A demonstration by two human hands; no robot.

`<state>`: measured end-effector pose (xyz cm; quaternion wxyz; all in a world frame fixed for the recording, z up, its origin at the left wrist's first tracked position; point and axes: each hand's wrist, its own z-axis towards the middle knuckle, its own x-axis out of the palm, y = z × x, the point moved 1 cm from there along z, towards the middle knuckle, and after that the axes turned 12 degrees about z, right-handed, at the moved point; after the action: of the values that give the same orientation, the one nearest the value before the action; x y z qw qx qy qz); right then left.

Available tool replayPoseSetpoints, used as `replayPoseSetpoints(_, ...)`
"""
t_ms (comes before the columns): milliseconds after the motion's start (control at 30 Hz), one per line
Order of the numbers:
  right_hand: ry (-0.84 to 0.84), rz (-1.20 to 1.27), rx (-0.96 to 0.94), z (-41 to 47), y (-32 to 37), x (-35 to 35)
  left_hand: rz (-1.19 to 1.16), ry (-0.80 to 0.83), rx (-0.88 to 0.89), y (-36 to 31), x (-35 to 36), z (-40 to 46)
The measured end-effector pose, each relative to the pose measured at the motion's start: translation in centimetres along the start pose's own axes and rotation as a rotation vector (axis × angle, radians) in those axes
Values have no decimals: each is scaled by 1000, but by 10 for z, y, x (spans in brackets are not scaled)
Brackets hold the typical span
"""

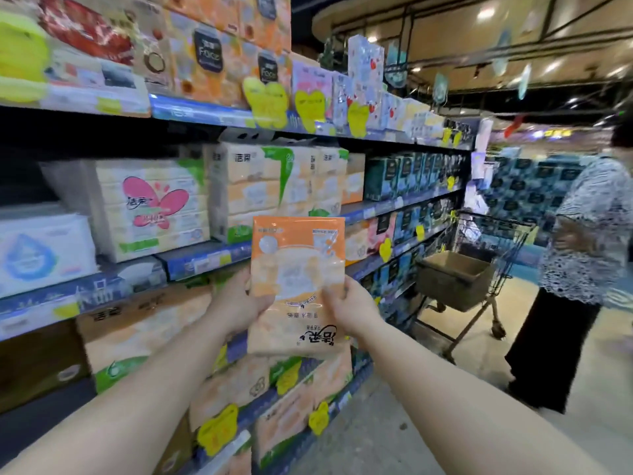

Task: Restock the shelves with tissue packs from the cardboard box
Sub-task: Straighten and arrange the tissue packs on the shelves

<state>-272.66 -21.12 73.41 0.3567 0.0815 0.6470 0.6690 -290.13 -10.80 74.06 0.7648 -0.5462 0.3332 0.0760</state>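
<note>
Now both hands hold one orange tissue pack (297, 269) at frame centre, print upside down, in front of the shelves (205, 258). Left hand (236, 303) fingers curl round its left edge, right hand (349, 305) fingers pinch the right edge. Cardboard box (452, 279) sits in a cart (493, 255) (centre right); a person (575, 255) stands beside it.

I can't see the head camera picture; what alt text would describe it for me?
Two bare hands hold up an orange tissue pack, its print upside down, in front of supermarket shelves stocked with tissue packs: the left hand grips its left edge, the right hand its right. Down the aisle, a shopping cart carries an open cardboard box, beside a standing person.
</note>
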Motion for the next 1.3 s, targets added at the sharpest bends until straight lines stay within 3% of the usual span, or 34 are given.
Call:
replayPoseSetpoints(167,-124,45,39,92,-6,-36,-44,79,105,-35,44,109)
replayPoseSetpoints(400,-163,7,12,211,-32,-83,46,32,167,-67,103,216)
replayPoseSetpoints(933,160,68,-89,486,-130,-226,129,-198,-7,-159,291,395)
replayPoseSetpoints(1300,268,304,-213,641,-113,-242,151,-417,35,-204,313,518)
